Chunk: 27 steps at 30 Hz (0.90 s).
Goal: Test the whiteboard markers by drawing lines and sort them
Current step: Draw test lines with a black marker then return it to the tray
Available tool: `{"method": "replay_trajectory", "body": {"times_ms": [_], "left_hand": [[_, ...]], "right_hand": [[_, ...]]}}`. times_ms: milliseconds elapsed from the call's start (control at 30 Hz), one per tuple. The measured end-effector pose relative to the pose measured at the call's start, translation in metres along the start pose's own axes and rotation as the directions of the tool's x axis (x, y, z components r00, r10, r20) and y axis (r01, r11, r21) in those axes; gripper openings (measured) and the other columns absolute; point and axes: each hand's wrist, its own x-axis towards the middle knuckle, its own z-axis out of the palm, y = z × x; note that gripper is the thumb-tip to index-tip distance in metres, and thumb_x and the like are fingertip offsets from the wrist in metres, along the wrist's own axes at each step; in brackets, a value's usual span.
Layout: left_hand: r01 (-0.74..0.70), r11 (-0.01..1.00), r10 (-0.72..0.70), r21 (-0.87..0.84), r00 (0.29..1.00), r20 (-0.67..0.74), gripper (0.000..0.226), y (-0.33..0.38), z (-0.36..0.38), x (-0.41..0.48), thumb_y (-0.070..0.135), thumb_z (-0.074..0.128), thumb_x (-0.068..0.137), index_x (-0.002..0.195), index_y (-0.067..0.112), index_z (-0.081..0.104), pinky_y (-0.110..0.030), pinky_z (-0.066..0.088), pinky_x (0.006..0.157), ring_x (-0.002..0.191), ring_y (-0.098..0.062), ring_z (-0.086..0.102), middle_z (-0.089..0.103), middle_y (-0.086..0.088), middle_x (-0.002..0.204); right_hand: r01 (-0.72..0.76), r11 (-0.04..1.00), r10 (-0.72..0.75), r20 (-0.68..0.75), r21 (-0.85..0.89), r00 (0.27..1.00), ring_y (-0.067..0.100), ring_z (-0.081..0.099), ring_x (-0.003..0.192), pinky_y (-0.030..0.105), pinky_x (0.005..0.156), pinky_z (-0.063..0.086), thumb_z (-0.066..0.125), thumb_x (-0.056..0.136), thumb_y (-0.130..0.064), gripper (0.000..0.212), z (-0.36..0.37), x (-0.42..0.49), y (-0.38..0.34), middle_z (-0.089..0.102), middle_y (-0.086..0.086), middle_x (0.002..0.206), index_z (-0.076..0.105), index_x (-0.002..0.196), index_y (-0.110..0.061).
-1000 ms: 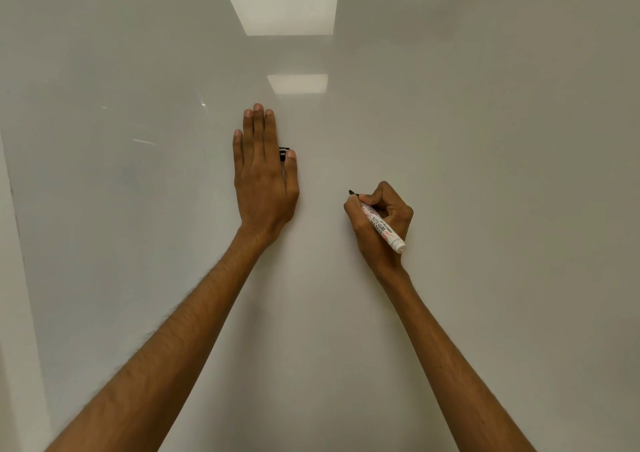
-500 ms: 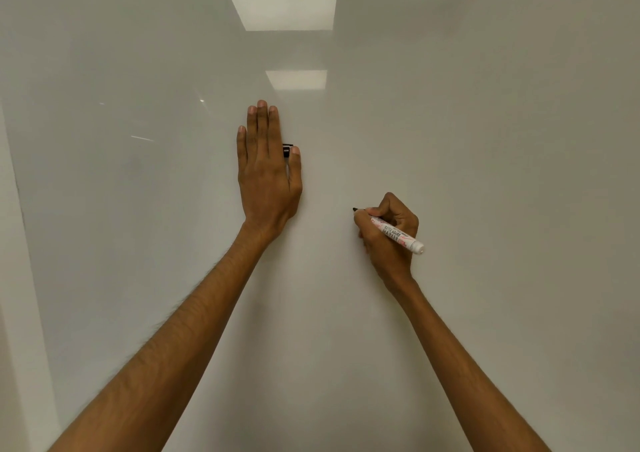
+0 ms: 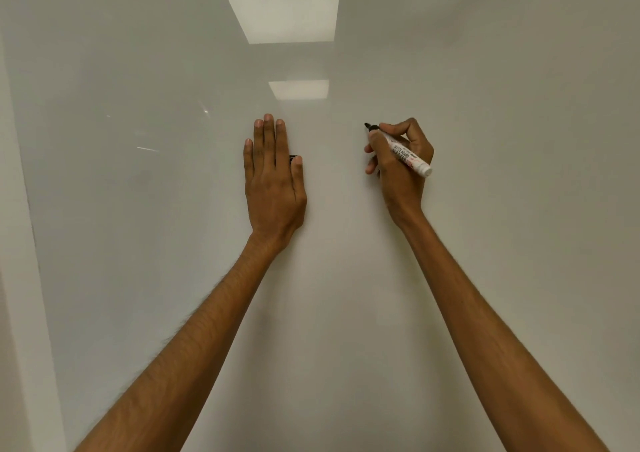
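My right hand (image 3: pixel 401 171) grips a white whiteboard marker (image 3: pixel 407 154) like a pen. Its uncapped black tip (image 3: pixel 367 126) points up-left and touches or nearly touches the whiteboard (image 3: pixel 502 112). No drawn line shows on the board around the tip. My left hand (image 3: pixel 273 181) lies flat against the board to the left, fingers together and pointing up. A small black marker cap (image 3: pixel 293 157) peeks out between its thumb and forefinger, mostly hidden by the hand.
The glossy whiteboard fills the view and reflects two ceiling light panels (image 3: pixel 284 8). Its left edge meets a pale wall strip (image 3: pixel 20 244). A faint short streak (image 3: pixel 147 148) marks the board at left.
My right hand has risen up the board with the marker, from below the left hand's level to about the height of its fingers. The left hand has stayed flat in place.
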Motion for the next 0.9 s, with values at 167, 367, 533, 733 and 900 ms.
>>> {"method": "replay_trajectory", "body": {"times_ms": [167,367,533,733,900], "left_hand": [[-0.018,1.000,0.018,0.013,1.000,-0.005,0.053,-0.002,0.002,0.000,0.024,0.027,0.107,0.155,0.002,0.020,-0.043,0.009,0.125,0.153,-0.026,0.012,0.017,-0.015,0.164],[-0.016,1.000,0.016,0.006,1.000,-0.014,0.055,-0.002,0.003,0.000,0.024,0.032,0.107,0.156,0.003,0.020,-0.041,0.009,0.126,0.153,-0.026,0.012,0.017,-0.015,0.164],[-0.014,1.000,0.014,-0.007,1.000,-0.016,0.054,-0.002,0.001,0.000,0.022,0.032,0.106,0.155,0.002,0.021,-0.042,0.009,0.126,0.153,-0.026,0.012,0.018,-0.015,0.164],[-0.015,1.000,0.015,-0.003,1.000,-0.010,0.056,-0.001,0.000,-0.001,0.023,0.032,0.106,0.155,0.001,0.020,-0.041,0.007,0.126,0.153,-0.027,0.012,0.018,-0.016,0.163],[-0.010,1.000,0.010,-0.001,1.000,-0.009,0.056,0.000,-0.001,0.000,0.025,0.031,0.105,0.155,0.001,0.021,-0.042,0.008,0.126,0.153,-0.027,0.012,0.018,-0.016,0.163]], "right_hand": [[0.030,0.997,-0.030,-0.001,-0.076,1.000,0.039,0.062,0.066,0.036,0.048,0.051,0.067,0.085,-0.004,0.018,0.000,-0.009,0.008,0.068,-0.001,0.084,0.055,0.076,-0.014],[0.034,0.994,-0.031,0.036,-0.102,0.999,0.034,0.057,0.057,0.035,0.047,0.050,0.065,0.083,0.003,0.016,-0.007,-0.018,0.010,0.059,0.015,0.071,0.055,0.076,-0.008],[0.024,0.992,-0.017,0.055,-0.125,0.998,0.037,0.057,0.053,0.028,0.047,0.047,0.063,0.082,0.007,0.015,-0.015,-0.031,0.014,0.057,0.024,0.069,0.052,0.074,0.002],[0.007,0.993,-0.004,0.023,-0.115,1.000,0.039,0.054,0.051,0.032,0.044,0.046,0.062,0.082,0.007,0.017,-0.023,-0.045,0.021,0.053,0.029,0.069,0.049,0.073,0.002],[-0.022,0.990,0.030,0.053,-0.141,0.998,0.035,0.053,0.048,0.039,0.044,0.046,0.062,0.080,0.008,0.017,-0.031,-0.051,0.026,0.055,0.028,0.068,0.047,0.073,0.006]]}}
